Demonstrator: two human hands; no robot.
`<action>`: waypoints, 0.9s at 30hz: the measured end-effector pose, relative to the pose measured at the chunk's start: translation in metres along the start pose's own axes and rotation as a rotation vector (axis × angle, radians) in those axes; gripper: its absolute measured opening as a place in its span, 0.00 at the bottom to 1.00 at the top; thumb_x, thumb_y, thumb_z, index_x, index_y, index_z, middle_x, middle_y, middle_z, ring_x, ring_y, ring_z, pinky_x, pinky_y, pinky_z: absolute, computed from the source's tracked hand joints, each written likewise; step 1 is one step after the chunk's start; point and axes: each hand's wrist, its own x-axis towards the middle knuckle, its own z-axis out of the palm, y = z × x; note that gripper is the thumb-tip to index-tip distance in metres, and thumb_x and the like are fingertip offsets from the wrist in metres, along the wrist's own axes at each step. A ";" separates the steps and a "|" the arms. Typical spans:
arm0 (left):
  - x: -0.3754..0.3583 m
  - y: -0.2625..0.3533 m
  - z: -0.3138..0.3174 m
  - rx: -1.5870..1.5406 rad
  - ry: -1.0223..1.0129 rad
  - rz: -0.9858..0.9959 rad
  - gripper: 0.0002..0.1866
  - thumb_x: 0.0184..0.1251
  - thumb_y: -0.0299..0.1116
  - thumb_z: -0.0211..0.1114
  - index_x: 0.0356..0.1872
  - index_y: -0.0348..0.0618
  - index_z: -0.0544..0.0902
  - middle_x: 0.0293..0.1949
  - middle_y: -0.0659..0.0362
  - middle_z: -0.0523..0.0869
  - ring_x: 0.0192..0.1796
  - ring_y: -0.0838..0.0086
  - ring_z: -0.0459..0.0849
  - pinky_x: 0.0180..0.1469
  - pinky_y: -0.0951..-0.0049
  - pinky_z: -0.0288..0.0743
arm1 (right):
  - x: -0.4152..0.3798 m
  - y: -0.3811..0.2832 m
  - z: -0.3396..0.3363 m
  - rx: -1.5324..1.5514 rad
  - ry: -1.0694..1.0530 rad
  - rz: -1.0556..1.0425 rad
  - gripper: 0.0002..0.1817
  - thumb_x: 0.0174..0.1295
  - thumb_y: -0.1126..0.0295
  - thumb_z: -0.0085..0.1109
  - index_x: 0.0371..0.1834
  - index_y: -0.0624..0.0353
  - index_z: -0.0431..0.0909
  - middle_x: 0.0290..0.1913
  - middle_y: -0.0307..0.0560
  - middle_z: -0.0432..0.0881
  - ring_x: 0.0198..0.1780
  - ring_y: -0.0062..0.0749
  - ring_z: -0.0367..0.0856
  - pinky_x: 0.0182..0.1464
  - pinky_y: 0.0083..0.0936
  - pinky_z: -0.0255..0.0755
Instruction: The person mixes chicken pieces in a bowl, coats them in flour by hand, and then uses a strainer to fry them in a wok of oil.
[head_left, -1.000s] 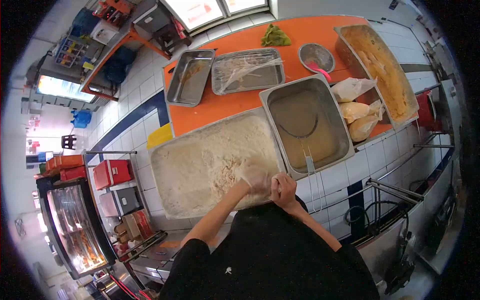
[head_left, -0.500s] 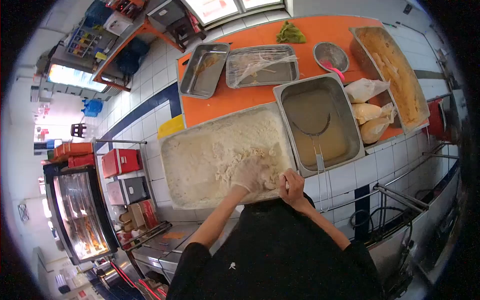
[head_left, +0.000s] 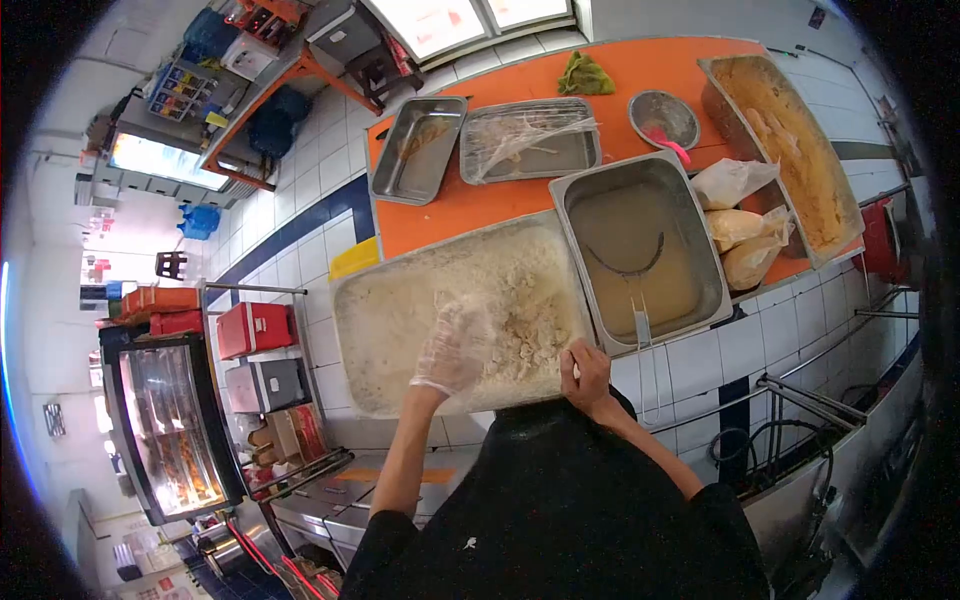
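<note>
My left hand (head_left: 455,345), in a clear plastic glove, lies over a wide metal tray (head_left: 360,395) of pale flour (head_left: 390,310). Its fingers look stretched out, though flour and blur soften their tips. Clumpy floured pieces (head_left: 525,330) are heaped just to the right of this hand. At the tray's near right corner, my bare right hand (head_left: 587,372) is closed around the rim. Beside the tray stands a deep metal pan (head_left: 655,300) of cloudy liquid, with a wire strainer (head_left: 640,325) resting in it, its handle over the near edge.
On the orange table (head_left: 420,225) are a metal pan (head_left: 420,150), a plastic-covered pan (head_left: 530,140), a bowl (head_left: 664,120) with a pink utensil, and a green cloth (head_left: 585,75). Filled bags (head_left: 745,225) sit near a long tray of orange-brown mixture (head_left: 790,150). A display cabinet (head_left: 170,430) stands left.
My left hand has moved left, away from the clumped pieces, which now show in the open. My right hand stays on the tray corner. The whole view has shifted slightly.
</note>
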 end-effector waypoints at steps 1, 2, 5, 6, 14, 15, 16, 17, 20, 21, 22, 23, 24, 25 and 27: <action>0.000 0.004 0.004 0.023 -0.172 -0.053 0.26 0.56 0.30 0.63 0.60 0.52 0.75 0.58 0.47 0.76 0.63 0.57 0.74 0.64 0.59 0.70 | 0.001 -0.001 0.001 0.004 -0.002 -0.001 0.06 0.61 0.74 0.52 0.28 0.64 0.72 0.25 0.53 0.74 0.24 0.48 0.75 0.27 0.36 0.69; 0.000 0.008 0.010 0.044 -0.344 -0.106 0.26 0.57 0.32 0.63 0.61 0.51 0.74 0.57 0.47 0.76 0.64 0.57 0.73 0.65 0.58 0.69 | 0.002 -0.002 0.002 0.043 0.024 -0.009 0.07 0.63 0.74 0.51 0.27 0.63 0.70 0.24 0.52 0.71 0.22 0.48 0.72 0.25 0.37 0.66; 0.004 -0.028 0.123 0.577 -0.217 -0.159 0.24 0.65 0.43 0.54 0.62 0.52 0.75 0.64 0.47 0.74 0.68 0.52 0.67 0.73 0.56 0.55 | 0.005 -0.006 0.000 0.067 0.023 -0.030 0.07 0.63 0.75 0.51 0.27 0.63 0.71 0.23 0.52 0.71 0.22 0.48 0.72 0.25 0.37 0.66; 0.014 -0.053 0.137 0.567 -0.208 -0.168 0.24 0.65 0.43 0.54 0.62 0.52 0.75 0.64 0.47 0.74 0.68 0.52 0.67 0.73 0.56 0.55 | 0.007 -0.006 -0.003 0.045 0.004 -0.040 0.06 0.62 0.75 0.52 0.28 0.64 0.73 0.24 0.53 0.74 0.24 0.47 0.75 0.26 0.36 0.69; 0.025 -0.096 0.076 0.266 -0.352 -0.316 0.26 0.66 0.43 0.56 0.66 0.53 0.72 0.70 0.42 0.65 0.68 0.53 0.68 0.71 0.58 0.60 | -0.001 0.001 0.000 0.016 0.024 -0.016 0.04 0.61 0.76 0.52 0.29 0.64 0.73 0.26 0.53 0.75 0.24 0.48 0.76 0.27 0.37 0.70; 0.013 -0.083 0.062 0.269 -0.356 -0.314 0.26 0.66 0.43 0.56 0.66 0.53 0.72 0.70 0.42 0.65 0.68 0.53 0.68 0.71 0.58 0.60 | -0.001 0.001 0.002 0.008 0.024 -0.010 0.05 0.61 0.76 0.52 0.29 0.64 0.73 0.26 0.53 0.75 0.25 0.49 0.76 0.27 0.37 0.70; -0.003 -0.075 0.052 0.302 -0.172 -0.127 0.27 0.65 0.45 0.57 0.66 0.53 0.72 0.69 0.42 0.66 0.68 0.52 0.68 0.69 0.58 0.63 | -0.001 0.001 0.003 0.010 0.027 -0.005 0.05 0.61 0.76 0.52 0.29 0.64 0.73 0.26 0.53 0.75 0.25 0.49 0.76 0.27 0.37 0.70; -0.014 -0.068 0.042 0.331 0.013 0.064 0.28 0.65 0.47 0.58 0.66 0.53 0.72 0.68 0.42 0.67 0.68 0.51 0.69 0.68 0.58 0.66 | 0.000 0.000 0.003 0.018 0.017 -0.001 0.05 0.61 0.75 0.52 0.29 0.64 0.73 0.26 0.53 0.75 0.25 0.49 0.76 0.27 0.37 0.70; -0.022 -0.038 0.025 -0.044 -0.012 -0.183 0.32 0.64 0.50 0.59 0.68 0.52 0.69 0.69 0.42 0.66 0.70 0.48 0.66 0.71 0.58 0.61 | 0.002 -0.003 0.001 0.029 -0.004 0.021 0.06 0.62 0.75 0.52 0.29 0.64 0.73 0.25 0.53 0.74 0.25 0.49 0.76 0.28 0.37 0.69; -0.018 -0.037 0.034 -0.042 -0.008 -0.193 0.32 0.64 0.50 0.59 0.68 0.52 0.69 0.69 0.42 0.66 0.70 0.48 0.66 0.71 0.58 0.61 | 0.002 -0.004 0.001 0.033 -0.023 0.034 0.06 0.62 0.75 0.52 0.28 0.64 0.72 0.25 0.53 0.74 0.25 0.49 0.75 0.28 0.37 0.69; -0.010 -0.040 0.051 0.059 -0.220 -0.297 0.33 0.62 0.46 0.60 0.69 0.48 0.68 0.71 0.42 0.64 0.72 0.48 0.61 0.71 0.58 0.62 | 0.003 -0.003 0.002 0.040 -0.033 0.027 0.06 0.62 0.75 0.52 0.28 0.64 0.72 0.25 0.53 0.74 0.25 0.49 0.75 0.28 0.37 0.69; -0.003 -0.048 0.069 0.156 -0.434 -0.401 0.34 0.61 0.42 0.60 0.69 0.43 0.67 0.72 0.42 0.63 0.75 0.48 0.57 0.71 0.58 0.62 | 0.002 -0.002 0.002 0.037 -0.030 0.011 0.06 0.62 0.75 0.51 0.28 0.64 0.72 0.25 0.53 0.73 0.24 0.49 0.74 0.27 0.37 0.68; 0.003 -0.064 0.088 0.150 -0.426 -0.413 0.34 0.61 0.42 0.60 0.69 0.43 0.67 0.72 0.42 0.63 0.75 0.48 0.57 0.71 0.58 0.62 | 0.002 -0.002 0.003 0.032 -0.024 -0.005 0.06 0.62 0.75 0.51 0.27 0.64 0.72 0.24 0.53 0.72 0.24 0.49 0.74 0.27 0.37 0.68; 0.011 -0.086 0.113 0.295 -0.351 -0.304 0.32 0.62 0.40 0.58 0.68 0.42 0.68 0.72 0.43 0.63 0.74 0.51 0.59 0.70 0.58 0.62 | 0.003 -0.004 0.003 0.032 -0.033 -0.014 0.06 0.62 0.75 0.51 0.27 0.64 0.72 0.24 0.53 0.72 0.24 0.49 0.74 0.27 0.37 0.68; 0.021 -0.151 0.163 0.431 -0.263 -0.198 0.30 0.62 0.39 0.55 0.67 0.41 0.70 0.72 0.44 0.63 0.74 0.53 0.61 0.70 0.59 0.63 | 0.004 -0.004 0.001 0.022 -0.052 -0.007 0.07 0.62 0.75 0.50 0.27 0.64 0.72 0.23 0.52 0.71 0.23 0.48 0.73 0.27 0.37 0.67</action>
